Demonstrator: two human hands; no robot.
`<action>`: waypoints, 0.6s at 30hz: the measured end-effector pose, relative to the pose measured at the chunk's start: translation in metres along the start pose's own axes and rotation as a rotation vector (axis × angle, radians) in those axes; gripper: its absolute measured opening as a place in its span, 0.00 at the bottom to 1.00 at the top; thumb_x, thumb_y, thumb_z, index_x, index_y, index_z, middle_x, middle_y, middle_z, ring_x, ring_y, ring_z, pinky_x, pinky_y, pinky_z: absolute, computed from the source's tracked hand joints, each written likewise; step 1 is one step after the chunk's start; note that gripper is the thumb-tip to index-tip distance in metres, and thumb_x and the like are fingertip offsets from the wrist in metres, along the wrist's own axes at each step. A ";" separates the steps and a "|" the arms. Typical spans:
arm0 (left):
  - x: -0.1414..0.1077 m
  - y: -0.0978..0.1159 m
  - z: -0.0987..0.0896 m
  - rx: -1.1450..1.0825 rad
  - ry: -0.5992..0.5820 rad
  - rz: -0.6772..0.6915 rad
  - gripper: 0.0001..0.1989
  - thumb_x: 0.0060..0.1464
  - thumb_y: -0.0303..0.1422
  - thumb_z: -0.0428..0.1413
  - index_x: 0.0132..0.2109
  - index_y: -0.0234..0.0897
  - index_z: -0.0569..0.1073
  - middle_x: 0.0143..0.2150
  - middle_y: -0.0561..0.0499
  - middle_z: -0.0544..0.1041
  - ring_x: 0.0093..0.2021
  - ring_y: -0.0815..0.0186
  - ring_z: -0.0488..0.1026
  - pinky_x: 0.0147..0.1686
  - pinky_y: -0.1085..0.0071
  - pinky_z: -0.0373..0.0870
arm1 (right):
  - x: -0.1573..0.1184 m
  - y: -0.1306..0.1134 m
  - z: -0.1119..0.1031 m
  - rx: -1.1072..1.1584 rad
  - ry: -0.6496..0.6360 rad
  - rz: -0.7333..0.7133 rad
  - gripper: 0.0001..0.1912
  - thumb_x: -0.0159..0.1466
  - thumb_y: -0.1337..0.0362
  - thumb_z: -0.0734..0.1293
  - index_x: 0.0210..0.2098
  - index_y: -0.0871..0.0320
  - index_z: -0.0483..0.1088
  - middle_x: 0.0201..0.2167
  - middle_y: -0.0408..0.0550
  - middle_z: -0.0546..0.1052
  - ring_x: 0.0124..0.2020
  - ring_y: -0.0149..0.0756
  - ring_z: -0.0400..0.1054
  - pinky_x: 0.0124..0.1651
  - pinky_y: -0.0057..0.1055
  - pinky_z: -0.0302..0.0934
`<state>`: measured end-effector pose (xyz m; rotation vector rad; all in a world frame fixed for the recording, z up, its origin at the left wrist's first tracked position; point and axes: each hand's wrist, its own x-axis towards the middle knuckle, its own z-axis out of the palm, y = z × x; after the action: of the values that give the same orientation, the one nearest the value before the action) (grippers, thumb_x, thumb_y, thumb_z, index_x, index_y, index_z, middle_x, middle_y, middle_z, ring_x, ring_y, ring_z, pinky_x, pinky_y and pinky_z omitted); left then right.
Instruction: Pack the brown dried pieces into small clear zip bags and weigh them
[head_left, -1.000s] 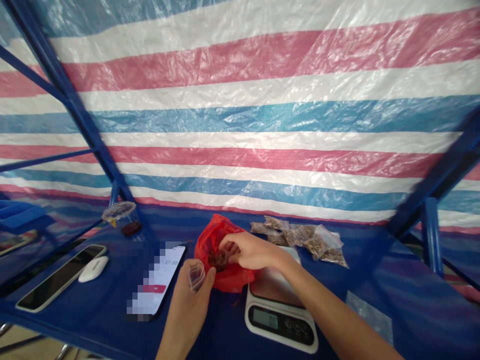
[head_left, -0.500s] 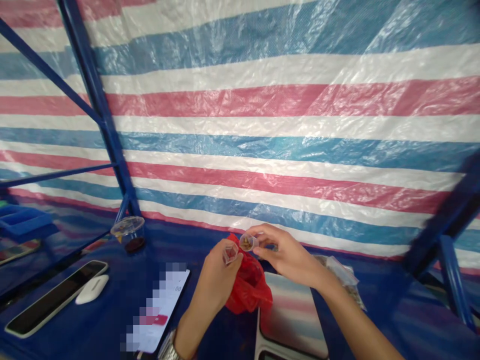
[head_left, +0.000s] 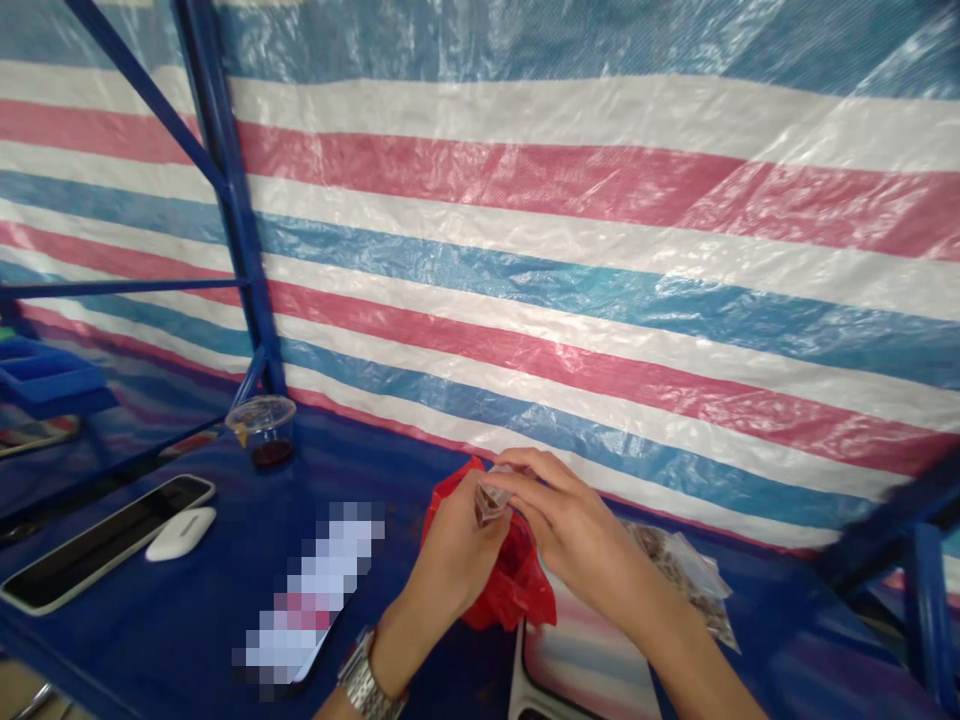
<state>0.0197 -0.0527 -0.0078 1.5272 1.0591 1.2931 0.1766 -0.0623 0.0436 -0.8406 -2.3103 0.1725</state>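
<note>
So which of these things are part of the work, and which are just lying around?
Part of the work: small clear plastic cup, left hand, right hand, red plastic bag, digital scale, zip bags.
Lying about: smartphone, dark phone, white mouse, lidded cup.

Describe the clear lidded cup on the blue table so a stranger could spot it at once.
Start at the striped tarp and follow the blue metal post down to the blue table. At the post's foot, beyond the white mouse, stands the clear cup. It alone has a lid and dark contents in its bottom.
</note>
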 end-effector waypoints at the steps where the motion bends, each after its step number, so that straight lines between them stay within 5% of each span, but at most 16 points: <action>1: 0.000 -0.001 -0.001 0.011 0.009 0.004 0.10 0.55 0.28 0.54 0.45 0.40 0.74 0.41 0.48 0.80 0.42 0.59 0.78 0.46 0.64 0.73 | 0.001 0.001 0.001 0.005 0.008 -0.001 0.32 0.69 0.79 0.57 0.63 0.42 0.70 0.61 0.48 0.72 0.64 0.42 0.67 0.65 0.44 0.66; 7: -0.016 -0.001 -0.025 0.044 0.081 -0.019 0.04 0.56 0.32 0.56 0.39 0.38 0.73 0.33 0.51 0.77 0.36 0.61 0.76 0.38 0.68 0.73 | 0.005 0.011 0.014 -0.044 0.214 0.193 0.20 0.73 0.69 0.62 0.61 0.49 0.72 0.58 0.53 0.74 0.60 0.46 0.71 0.64 0.44 0.65; 13: -0.036 0.034 -0.051 0.094 0.254 -0.029 0.11 0.56 0.38 0.59 0.45 0.39 0.72 0.33 0.53 0.76 0.34 0.62 0.76 0.35 0.69 0.72 | -0.004 0.014 0.036 -0.017 -0.196 0.216 0.17 0.68 0.66 0.69 0.55 0.52 0.77 0.51 0.53 0.81 0.52 0.51 0.76 0.58 0.46 0.68; 18: -0.013 0.055 -0.034 -0.028 0.115 0.079 0.10 0.58 0.40 0.59 0.42 0.40 0.71 0.32 0.54 0.76 0.34 0.64 0.76 0.38 0.68 0.73 | 0.002 0.006 0.004 0.182 0.112 0.214 0.16 0.72 0.62 0.65 0.59 0.51 0.73 0.54 0.52 0.79 0.52 0.44 0.74 0.59 0.42 0.67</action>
<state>-0.0109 -0.0776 0.0453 1.5018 1.0572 1.4592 0.1760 -0.0555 0.0395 -0.9758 -2.0626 0.4125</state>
